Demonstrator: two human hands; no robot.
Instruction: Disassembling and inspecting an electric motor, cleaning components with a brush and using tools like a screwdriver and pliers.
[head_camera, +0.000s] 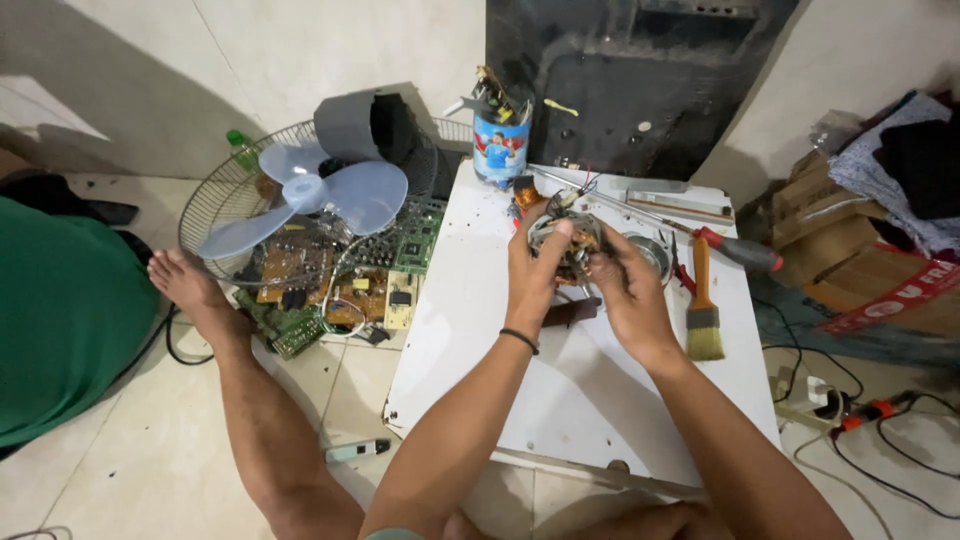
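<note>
Both hands hold a small electric motor (577, 238) with copper windings and loose wires above a white board (560, 390). My left hand (534, 270), with a black band on its wrist, grips the motor's left side, thumb on top. My right hand (625, 285) clasps it from the right and below. Most of the motor is hidden by my fingers.
On the board lie a paintbrush (702, 310), a red-handled screwdriver (735, 248), a metal cup (652, 252) and a can full of tools (500, 140). A fan blade and wire guard (310, 195) rest over circuit boards (330, 280) at left. My bare leg (240, 370) stretches across the floor. Cables and boxes sit right.
</note>
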